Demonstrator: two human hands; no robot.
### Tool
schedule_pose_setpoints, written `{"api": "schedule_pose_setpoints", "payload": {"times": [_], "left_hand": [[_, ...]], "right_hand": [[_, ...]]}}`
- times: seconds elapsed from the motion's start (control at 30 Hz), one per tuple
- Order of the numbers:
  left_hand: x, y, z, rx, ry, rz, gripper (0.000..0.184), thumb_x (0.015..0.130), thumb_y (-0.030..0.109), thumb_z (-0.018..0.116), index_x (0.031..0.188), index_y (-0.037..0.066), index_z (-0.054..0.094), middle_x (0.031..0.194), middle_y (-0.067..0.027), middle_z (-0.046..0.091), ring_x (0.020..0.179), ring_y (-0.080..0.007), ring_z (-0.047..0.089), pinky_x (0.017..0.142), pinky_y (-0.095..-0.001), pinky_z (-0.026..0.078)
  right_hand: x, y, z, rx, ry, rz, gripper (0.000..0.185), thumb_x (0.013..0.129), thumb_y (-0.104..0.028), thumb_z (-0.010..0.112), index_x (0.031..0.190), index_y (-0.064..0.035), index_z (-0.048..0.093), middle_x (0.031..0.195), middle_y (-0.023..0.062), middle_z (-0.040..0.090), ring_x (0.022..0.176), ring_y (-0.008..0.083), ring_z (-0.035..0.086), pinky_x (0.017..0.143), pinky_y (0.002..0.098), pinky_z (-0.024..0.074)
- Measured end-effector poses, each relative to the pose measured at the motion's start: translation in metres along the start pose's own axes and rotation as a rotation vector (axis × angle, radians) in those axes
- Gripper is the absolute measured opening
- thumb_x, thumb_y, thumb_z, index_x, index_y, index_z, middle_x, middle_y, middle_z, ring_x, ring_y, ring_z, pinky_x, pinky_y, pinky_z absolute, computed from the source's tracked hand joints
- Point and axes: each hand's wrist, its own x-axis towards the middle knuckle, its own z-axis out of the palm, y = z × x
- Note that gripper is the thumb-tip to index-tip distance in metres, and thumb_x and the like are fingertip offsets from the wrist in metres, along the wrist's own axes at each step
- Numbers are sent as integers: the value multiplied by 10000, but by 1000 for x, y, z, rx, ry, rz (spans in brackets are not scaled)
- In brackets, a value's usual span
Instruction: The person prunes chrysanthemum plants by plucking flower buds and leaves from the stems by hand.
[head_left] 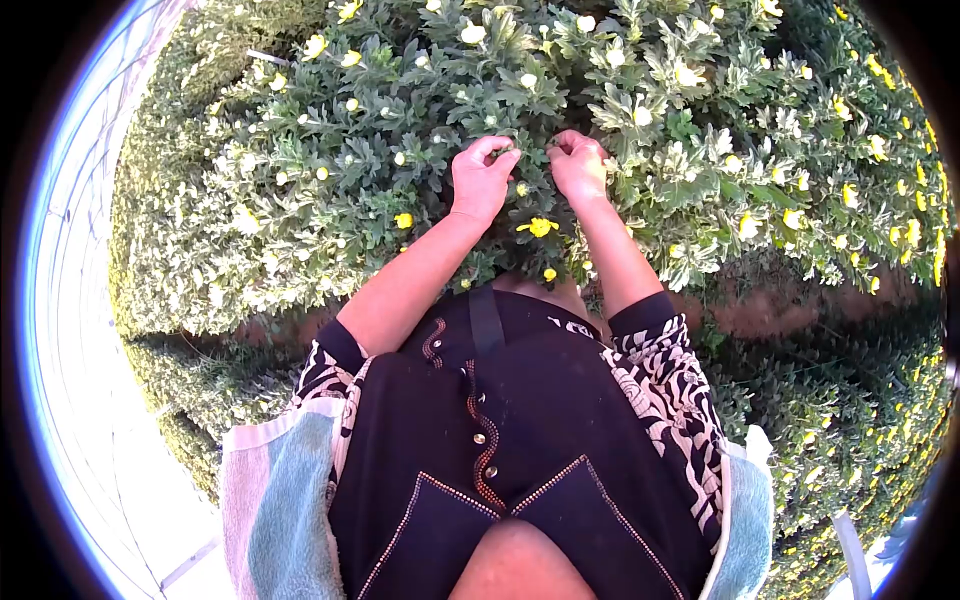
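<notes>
**Reached among budding chrysanthemums, at risk of a blind pinch**

Had the dense plants directly in front of the body, spread across the upper view. Set left hand and right hand near each other among the leaves, apart by a narrow leafy gap. Had the left thumb and forefinger tip to tip in a pinch; could not make out for certain any bud or stem between them. Had the right fingers curled inward toward the left hand; could not tell a firm grip from a loose one there.

Left an unfurled yellow bloom free between the wrists, with a pale bud just beyond it, nearer the fingertips.

Risked, by judgement, crushing or snapping the wrong bud, through pinching half hidden by foliage. Risked bending the yellow bloom by a careless drop of either wrist. Might also have torn a side shoot by tugging sideways without steadying the stem. Came close enough to the front shoots, in black top and waist strap, to bruise them by leaning further. Might have snagged a patterned sleeve on twiggy growth by reaching deeper.
</notes>
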Motion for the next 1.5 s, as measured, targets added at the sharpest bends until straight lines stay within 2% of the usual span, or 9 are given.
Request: {"api": "schedule_pose_setpoints", "payload": {"times": [0.13,0.2,0.43,0.67,0.73,0.8,0.87,1.0,1.5], "left_hand": [[4,-8,-1,126,-55,149,126,810,67,714,922,14,690,863,-41,650,699,-92,571,624,-254,477],[2,-7,2,207,-51,219,145,845,53,699,986,18,692,802,10,649,643,-38,520,574,-204,427],[-5,-2,11,224,-81,354,107,842,52,683,946,40,703,845,9,659,669,-45,528,604,-219,443],[-5,9,15,-4,-52,9,89,854,58,675,939,29,672,855,-8,643,664,-75,583,615,-239,520],[-3,3,14,-119,-55,61,111,836,4,680,943,27,663,872,-14,641,697,-78,597,662,-245,544],[-1,3,14,-169,-63,54,124,831,-18,677,947,23,659,883,-15,639,714,-79,602,677,-244,546],[-2,1,16,-222,-75,45,140,827,-41,673,951,20,655,893,-16,638,730,-81,607,692,-243,548],[-2,-3,23,-302,-91,18,140,835,-53,660,961,7,651,911,-29,646,759,-90,618,703,-248,549],[13,-19,28,-86,-36,-243,67,872,35,652,932,25,681,796,-26,669,693,-121,632,629,-248,500]], "right_hand": [[-7,-25,-14,484,-136,-421,174,788,-74,727,955,-32,696,843,26,689,737,75,597,684,248,498],[-9,-28,-17,499,-308,-315,179,807,-94,742,962,-20,691,853,-2,668,714,69,571,656,244,487],[-8,-18,-22,631,-121,80,113,865,-130,705,926,-38,679,763,-4,666,593,78,576,528,235,433],[25,20,-20,468,-30,393,152,870,-118,689,1013,-91,644,834,27,697,604,87,615,488,223,429],[23,19,-14,173,309,-303,242,819,-33,706,1049,-61,635,937,35,671,714,77,602,612,230,482],[4,-6,-42,254,8,-129,317,768,30,717,1066,-49,644,1030,27,633,777,70,568,707,236,489],[-7,-18,-51,236,-222,-415,305,745,-7,739,1034,-88,684,978,18,621,680,82,568,637,247,494],[-20,-43,-57,120,-187,-576,243,754,-31,750,989,-68,705,928,51,649,726,135,621,663,262,504],[-14,-20,-37,488,-153,-320,58,859,6,685,913,-10,671,793,-10,657,713,46,584,650,220,497]]}}
